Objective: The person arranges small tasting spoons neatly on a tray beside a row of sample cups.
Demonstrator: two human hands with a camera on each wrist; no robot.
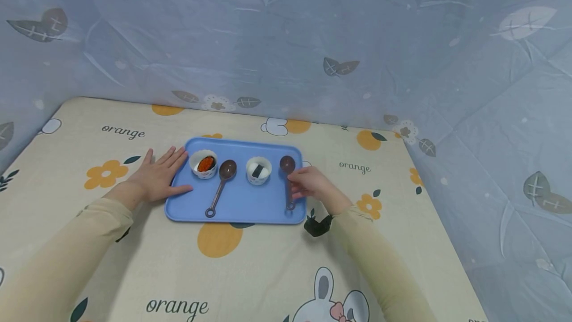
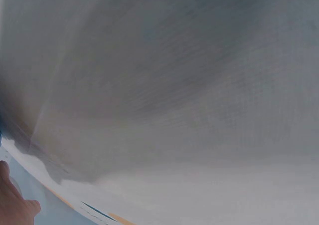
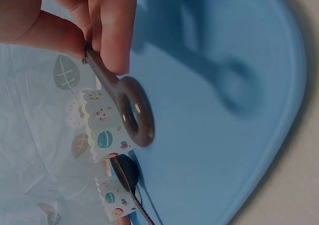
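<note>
A blue tray (image 1: 268,207) lies on the table. At its right side my right hand (image 1: 315,183) pinches a brown spoon (image 1: 287,164) by the handle, between thumb and fingers. The right wrist view shows the handle's ring end (image 3: 145,132) raised off the tray, above its shadow. My left hand (image 1: 156,178), fingers spread, rests at the tray's left edge. A second brown spoon (image 1: 228,169) lies mid-tray between a paper cup (image 1: 210,174) with orange-topped sushi and another paper cup (image 1: 258,181) with a white piece banded in black.
A printed cloth (image 1: 263,277) covers the table around the tray. A blue-grey curtain (image 1: 286,39) hangs behind and to the right. Close fabric (image 2: 164,85) fills most of the left wrist view, with part of a hand at its lower left corner.
</note>
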